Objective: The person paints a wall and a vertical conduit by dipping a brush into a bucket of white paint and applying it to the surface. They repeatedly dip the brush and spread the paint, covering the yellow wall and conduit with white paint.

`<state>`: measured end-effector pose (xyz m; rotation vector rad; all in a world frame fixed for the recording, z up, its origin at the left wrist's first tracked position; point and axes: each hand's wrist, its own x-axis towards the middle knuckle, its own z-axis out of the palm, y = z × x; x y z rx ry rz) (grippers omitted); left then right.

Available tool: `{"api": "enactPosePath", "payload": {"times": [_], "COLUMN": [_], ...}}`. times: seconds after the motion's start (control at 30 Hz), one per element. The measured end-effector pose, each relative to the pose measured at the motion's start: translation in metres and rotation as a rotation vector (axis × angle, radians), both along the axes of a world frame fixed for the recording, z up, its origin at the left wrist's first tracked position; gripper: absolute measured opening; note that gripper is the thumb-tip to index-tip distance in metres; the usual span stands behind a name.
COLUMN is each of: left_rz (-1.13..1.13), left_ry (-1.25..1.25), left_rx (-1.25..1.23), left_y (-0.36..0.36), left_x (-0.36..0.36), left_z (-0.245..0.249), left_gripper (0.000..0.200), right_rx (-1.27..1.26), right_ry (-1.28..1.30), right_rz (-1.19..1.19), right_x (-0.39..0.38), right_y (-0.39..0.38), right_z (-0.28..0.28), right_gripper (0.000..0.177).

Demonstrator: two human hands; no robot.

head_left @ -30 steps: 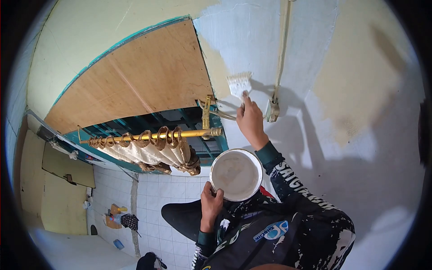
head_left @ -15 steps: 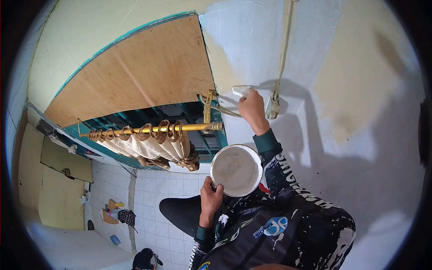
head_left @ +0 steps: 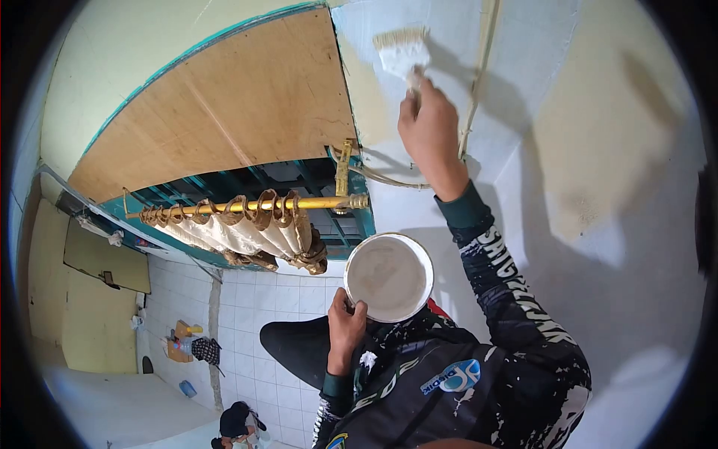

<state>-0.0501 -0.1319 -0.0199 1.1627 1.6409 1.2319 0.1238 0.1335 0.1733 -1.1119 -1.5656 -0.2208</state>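
Observation:
A wide brush with pale bristles and white paint on it is raised against the upper wall. My right hand is closed round its handle, the bristles pointing up and away. My left hand grips the rim of a round white bucket, thumb over the edge. Greyish-white liquid or residue shows inside the bucket; which of the two I cannot tell. The wall round the brush is whitish, with yellowish areas to the right and beside the wooden panel.
Left of the brush is a wooden panel over a green window frame. A golden curtain rod with a curtain juts out below it. A cable conduit runs along the wall. On the tiled floor are a bag and a person.
My right hand has moved up the wall with the brush, whose broad face now shows. My left hand still holds the bucket. More of the person at the bottom is in view.

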Motion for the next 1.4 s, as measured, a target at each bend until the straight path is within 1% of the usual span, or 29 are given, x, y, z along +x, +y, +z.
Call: {"api": "enactPosePath", "payload": {"times": [0.03,0.1,0.13,0.17,0.2,0.23,0.27,0.3,0.37,0.47,0.53,0.6,0.63,0.67,0.73,0.77,0.83,0.87,0.93,1.0,1.07,1.1,1.17,1.2,1.23,1.27,1.3,1.37,1.4], "left_rz": [-0.003,-0.004,-0.008,-0.014,-0.017,-0.001,0.015,0.015,-0.012,-0.015,-0.021,-0.020,-0.011,-0.003,-0.009,-0.017,-0.013,-0.012,-0.012,-0.012,-0.018,-0.020,-0.017,-0.018,-0.017,-0.015,-0.015,0.003,0.001], "left_ry": [-0.012,-0.025,0.045,0.118,0.120,0.009,-0.101,-0.098,0.032,-0.013,0.034,0.080,0.034,-0.012,0.021,0.051,0.024,0.001,0.044,0.078,0.073,0.070,0.056,0.055,0.040,0.026,0.023,-0.032,-0.035], "left_rx": [-0.027,-0.047,-0.033,-0.028,-0.035,-0.061,-0.085,-0.087,0.019,0.000,0.017,0.037,-0.002,-0.042,-0.024,-0.008,-0.019,-0.030,-0.018,-0.009,-0.017,-0.027,-0.019,-0.020,-0.020,-0.021,-0.023,-0.057,-0.057], "left_y": [0.000,0.005,0.006,0.004,0.003,0.002,0.002,0.002,0.000,0.000,-0.002,-0.001,-0.003,-0.005,-0.007,-0.007,-0.005,-0.006,-0.006,-0.005,-0.005,-0.006,-0.005,-0.005,-0.003,-0.003,-0.002,-0.001,0.000], "left_x": [-0.002,-0.004,-0.003,-0.003,-0.002,0.000,0.000,-0.002,-0.004,0.001,-0.001,0.000,0.003,0.005,0.002,0.001,0.000,0.000,-0.002,0.000,0.001,0.002,0.002,0.001,-0.001,-0.002,0.000,0.004,0.004], "left_z": [-0.007,-0.008,-0.002,0.003,0.005,0.007,0.007,0.005,-0.003,0.013,0.000,0.000,0.006,0.010,0.007,0.004,-0.001,-0.002,-0.002,0.002,0.007,0.010,0.014,0.009,0.002,-0.004,0.002,0.016,0.015], "left_gripper": [0.016,0.016,0.015,0.015,0.015,0.015,0.015,0.015,0.015,0.015,0.014,0.014,0.015,0.015,0.016,0.016,0.016,0.016,0.016,0.016,0.016,0.016,0.015,0.015,0.015,0.015,0.015,0.015,0.015], "right_rx": [0.002,-0.131,-0.197,-0.257,-0.319,-0.325,-0.360,-0.393,-0.428,-0.482,-0.483,-0.544,-0.665,-0.664,-0.608,-0.605,-0.578,-0.579,-0.565,-0.530,-0.491,-0.410,-0.313,-0.314,-0.221,-0.130,-0.132,0.030,0.030], "right_ry": [-0.002,-0.094,-0.111,-0.113,-0.112,-0.108,-0.079,-0.050,-0.046,-0.019,0.011,-0.059,-0.056,-0.056,0.047,0.045,0.122,0.121,0.237,0.239,0.314,0.323,0.319,0.317,0.325,0.331,0.329,0.150,0.147], "right_rz": [0.001,-0.077,-0.081,-0.077,-0.073,-0.074,-0.070,-0.067,-0.047,-0.014,0.005,0.014,0.000,0.003,-0.027,-0.025,-0.042,-0.040,-0.026,-0.035,-0.001,0.049,0.061,0.060,0.092,0.124,0.123,0.067,0.066], "right_x": [-0.002,-0.006,-0.007,-0.008,-0.009,-0.009,-0.009,-0.009,-0.009,-0.008,-0.010,-0.005,-0.004,-0.005,-0.008,-0.009,-0.007,-0.007,-0.008,-0.012,-0.010,-0.008,-0.006,-0.003,-0.001,0.000,0.001,0.004,0.003], "right_y": [0.003,-0.003,-0.008,-0.014,-0.018,-0.021,-0.023,-0.025,-0.025,-0.031,-0.034,-0.043,-0.044,-0.043,-0.036,-0.028,-0.013,-0.012,-0.010,-0.020,-0.023,-0.023,-0.034,-0.038,-0.042,-0.042,-0.039,-0.030,-0.021], "right_z": [-0.019,-0.063,-0.084,-0.103,-0.119,-0.132,-0.144,-0.147,-0.149,-0.155,-0.151,-0.147,-0.144,-0.143,-0.137,-0.127,-0.106,-0.100,-0.087,-0.069,-0.048,-0.039,-0.004,0.012,0.026,0.032,0.031,0.022,0.004], "right_gripper": [0.045,0.054,0.058,0.057,0.056,0.056,0.052,0.048,0.045,0.039,0.037,0.017,0.025,0.025,0.024,0.024,0.014,0.014,0.016,0.018,0.019,0.022,0.023,0.023,0.025,0.026,0.026,0.034,0.034]}}
